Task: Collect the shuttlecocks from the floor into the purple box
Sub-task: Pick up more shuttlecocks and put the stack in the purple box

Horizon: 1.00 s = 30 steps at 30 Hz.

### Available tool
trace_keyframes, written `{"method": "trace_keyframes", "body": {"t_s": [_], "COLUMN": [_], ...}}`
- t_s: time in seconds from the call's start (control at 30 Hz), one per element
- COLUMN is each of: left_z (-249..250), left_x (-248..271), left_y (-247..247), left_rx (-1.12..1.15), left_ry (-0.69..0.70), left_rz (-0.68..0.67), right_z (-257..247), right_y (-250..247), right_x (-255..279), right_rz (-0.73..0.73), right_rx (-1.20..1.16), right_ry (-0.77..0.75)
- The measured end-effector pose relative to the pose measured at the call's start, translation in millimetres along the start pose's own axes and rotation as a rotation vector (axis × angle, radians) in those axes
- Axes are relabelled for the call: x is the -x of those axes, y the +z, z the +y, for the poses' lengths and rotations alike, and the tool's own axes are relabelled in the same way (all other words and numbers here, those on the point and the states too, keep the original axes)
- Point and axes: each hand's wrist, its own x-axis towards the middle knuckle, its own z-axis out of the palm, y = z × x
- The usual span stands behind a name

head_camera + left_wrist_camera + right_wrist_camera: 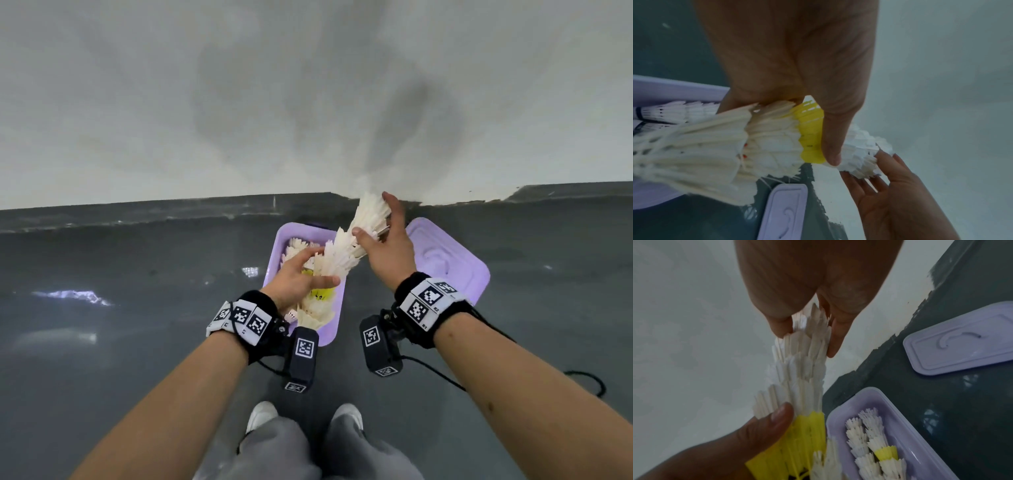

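Observation:
A long nested stack of white feather shuttlecocks (346,246) hangs slanted above the open purple box (277,246) on the grey floor. My left hand (325,267) grips the stack's lower end, thumb on a yellow shuttlecock (809,133) within it. My right hand (373,216) pinches the upper end's feathers between thumb and fingers (831,350). Several white shuttlecocks and a yellow one (885,452) lie inside the box. The cork ends of the held stack are hidden.
The box's purple lid (448,260) lies flat on the floor to the right. A pale wall (308,102) rises just behind both. My white shoes (262,414) stand close in front, and a black cable (589,383) trails at the right.

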Motion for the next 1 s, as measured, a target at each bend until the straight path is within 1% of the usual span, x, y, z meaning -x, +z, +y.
{"method": "trace_keyframes", "body": {"t_s": [0.03, 0.07, 0.1, 0.2, 0.33, 0.43, 0.53, 0.63, 0.77, 0.9, 1.0], "left_z": [-21.3, -29.8, -48.6, -115.7, -178.9, -206.2, -223.4, -229.3, -235.6, -241.6, -238.9], "left_x": [-20.8, -30.9, -49.3, -114.2, -172.6, -201.6, -223.4, -235.0, -235.4, -240.2, -239.1], "left_y": [1.5, 1.7, 0.5, -2.8, -2.2, -3.0, -9.3, -15.8, -19.1, -22.5, -31.2], "left_rx": [0.019, 0.032, 0.045, 0.069, -0.029, -0.168, -0.325, -0.550, -0.775, -0.864, -0.968], "left_ry": [0.008, 0.003, 0.004, 0.022, 0.035, 0.038, 0.082, 0.108, 0.169, 0.268, 0.392], "left_rz": [0.012, 0.014, 0.025, 0.042, 0.052, 0.030, 0.025, 0.010, 0.071, 0.095, 0.108], "right_z": [24.8, 33.4, 52.8, 122.1, 188.5, 221.5, 242.7, 250.7, 256.7, 260.8, 263.2], "right_y": [12.1, 15.3, 28.0, 70.2, 106.4, 128.5, 144.6, 155.9, 167.8, 181.6, 191.4], "right_x": [-12.5, -19.7, -29.5, -61.7, -89.9, -100.5, -109.8, -116.1, -120.5, -129.1, -130.8], "right_rz": [-0.011, -0.022, -0.042, -0.082, -0.106, -0.119, -0.103, -0.167, -0.174, -0.177, -0.158], "right_rx": [0.031, 0.057, 0.072, 0.135, 0.276, 0.377, 0.418, 0.530, 0.601, 0.617, 0.668], "right_ry": [-0.022, -0.040, -0.057, -0.110, -0.160, -0.143, -0.161, -0.167, -0.154, -0.103, -0.071]}}
